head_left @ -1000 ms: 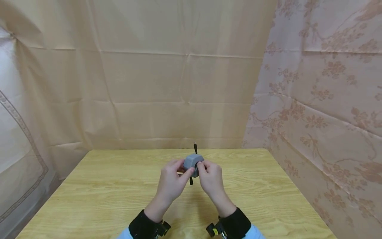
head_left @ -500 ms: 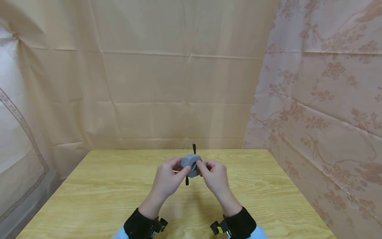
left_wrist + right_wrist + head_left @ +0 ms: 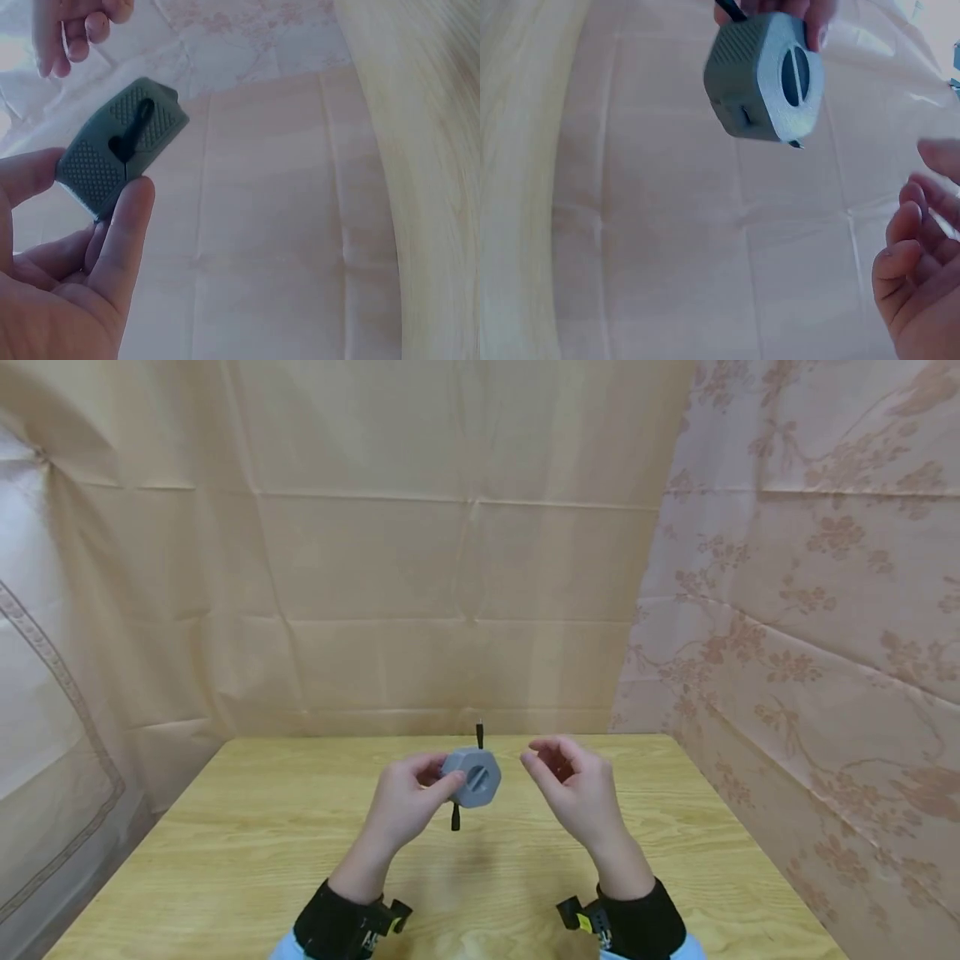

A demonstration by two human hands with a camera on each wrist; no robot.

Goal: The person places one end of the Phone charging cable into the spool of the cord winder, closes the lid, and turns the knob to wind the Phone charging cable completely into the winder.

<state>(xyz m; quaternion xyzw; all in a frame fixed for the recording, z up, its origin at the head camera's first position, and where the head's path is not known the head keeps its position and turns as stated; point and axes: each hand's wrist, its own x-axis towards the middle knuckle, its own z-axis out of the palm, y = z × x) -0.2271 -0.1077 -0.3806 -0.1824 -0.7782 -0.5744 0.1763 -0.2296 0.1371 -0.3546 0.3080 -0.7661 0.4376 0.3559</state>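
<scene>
A grey hexagonal cable winder [image 3: 487,789] with a round recess and a crossbar in its face is held up over the table. One black cable end [image 3: 480,735] sticks up from its top, and another hangs below. My left hand [image 3: 408,797] pinches its left side between thumb and fingers. In the left wrist view, the winder's edge [image 3: 90,165] shows textured patches and a dark slot with a cable in it. To the right, apart from the winder, my right hand [image 3: 581,789] holds nothing. Its fingers are loosely bent in the right wrist view.
The hands are above a light wood-grain table [image 3: 262,827]. A beige cloth [image 3: 375,568] hangs behind its far edge, and a pink floral cloth [image 3: 810,610] hangs along the right. Black wrist straps [image 3: 333,914] with small cameras sit on both wrists.
My right hand has let go of the winder and moved off to the right. My left hand has shifted slightly left with the winder, whose recessed face has turned more toward the head camera.
</scene>
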